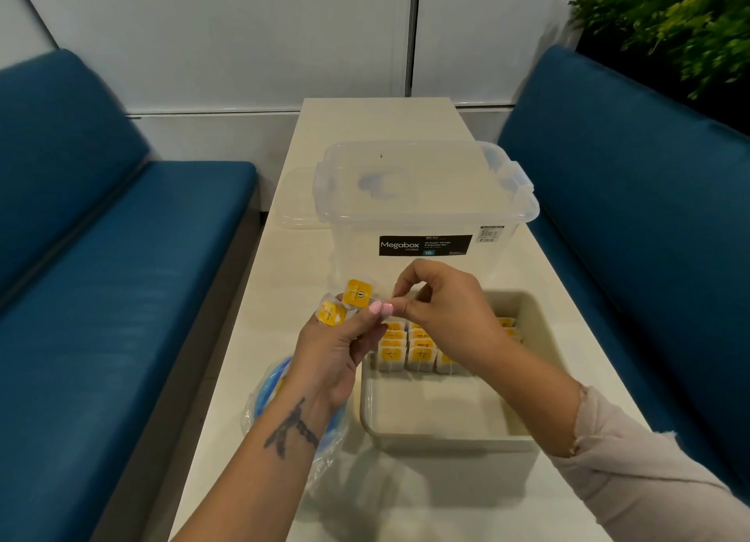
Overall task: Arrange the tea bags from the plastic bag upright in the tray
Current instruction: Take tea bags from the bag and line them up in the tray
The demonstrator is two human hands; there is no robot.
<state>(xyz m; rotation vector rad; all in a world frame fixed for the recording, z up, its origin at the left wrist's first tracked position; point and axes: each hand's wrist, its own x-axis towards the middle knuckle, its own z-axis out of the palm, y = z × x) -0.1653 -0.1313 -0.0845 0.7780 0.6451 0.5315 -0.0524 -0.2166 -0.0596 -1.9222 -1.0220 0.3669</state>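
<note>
A beige tray sits on the table in front of me. Several tea bags with yellow tags stand upright in rows at its far end. My left hand holds a small bunch of tea bags above the tray's left edge. My right hand pinches the end of one of those held bags next to my left fingertips. The crumpled clear plastic bag with blue print lies on the table under my left wrist.
A clear lidded Megabox storage box stands just behind the tray, with a clear lid lying to its left. Blue benches flank the narrow white table. A plant is at the far right.
</note>
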